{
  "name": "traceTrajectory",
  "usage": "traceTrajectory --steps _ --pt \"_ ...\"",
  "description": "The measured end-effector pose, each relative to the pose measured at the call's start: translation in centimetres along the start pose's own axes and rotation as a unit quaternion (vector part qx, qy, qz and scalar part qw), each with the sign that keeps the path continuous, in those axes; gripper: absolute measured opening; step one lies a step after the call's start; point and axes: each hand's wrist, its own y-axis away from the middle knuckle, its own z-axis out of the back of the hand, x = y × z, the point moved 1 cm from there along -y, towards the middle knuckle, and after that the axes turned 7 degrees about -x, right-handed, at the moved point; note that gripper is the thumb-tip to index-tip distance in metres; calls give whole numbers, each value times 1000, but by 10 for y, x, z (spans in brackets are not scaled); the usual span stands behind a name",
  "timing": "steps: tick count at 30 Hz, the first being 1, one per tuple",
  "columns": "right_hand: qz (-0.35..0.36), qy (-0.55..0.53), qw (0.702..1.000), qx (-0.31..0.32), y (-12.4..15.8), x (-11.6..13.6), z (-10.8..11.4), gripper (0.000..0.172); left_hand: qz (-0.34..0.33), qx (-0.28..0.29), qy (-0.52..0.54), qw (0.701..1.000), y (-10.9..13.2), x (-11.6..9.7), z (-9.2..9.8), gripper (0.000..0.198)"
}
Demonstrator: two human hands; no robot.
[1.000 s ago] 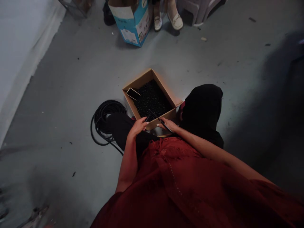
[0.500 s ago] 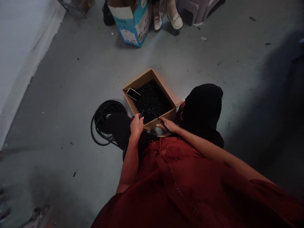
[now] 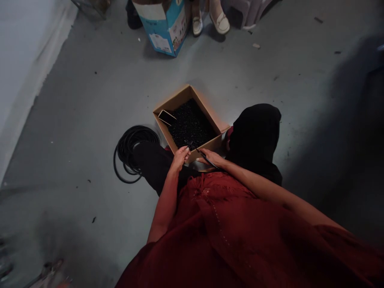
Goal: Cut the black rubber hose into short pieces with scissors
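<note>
1. We see the left hand (image 3: pixel 181 157) at the near corner of the box (image 3: pixel 177 100), its fingers drawn together in a closed grip. A dark piece (image 3: pixel 190 143) shows at the fingertips; against the black below, we cannot make out its full shape.
2. We see the right hand (image 3: pixel 213 157) just beside it, its grip wrapped around a slim black tool (image 3: pixel 212 163). The tool slants up and to the left, its tip close to the left fingertips; how far its blades stand apart, we cannot tell.
3. The box sits on the floor (image 3: pixel 120 92) between our knees, open at the top, with many small black bits (image 3: pixel 193 120) spread inside. A tan-edged piece (image 3: pixel 167 117) leans in its left corner.
4. Left of the box, by the left leg (image 3: pixel 154 160), a coil (image 3: pixel 122 148) of black tube lies on the floor.
5. Well beyond the box, we see a blue carton (image 3: pixel 162 30), a person's pale shoes (image 3: pixel 221 23) and part of a stool (image 3: pixel 247 12).
</note>
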Motion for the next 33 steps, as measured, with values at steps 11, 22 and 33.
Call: traceTrajectory --steps 11,22,33 --pt "6 -8 1000 2 1 4 2 56 21 7 22 1000 -2 5 -4 37" --pt "4 2 1000 -5 3 4 2 44 22 38 -31 999 0 9 -14 28" --pt "-20 30 999 0 6 7 9 33 -4 42 -82 996 -3 10 -11 26"
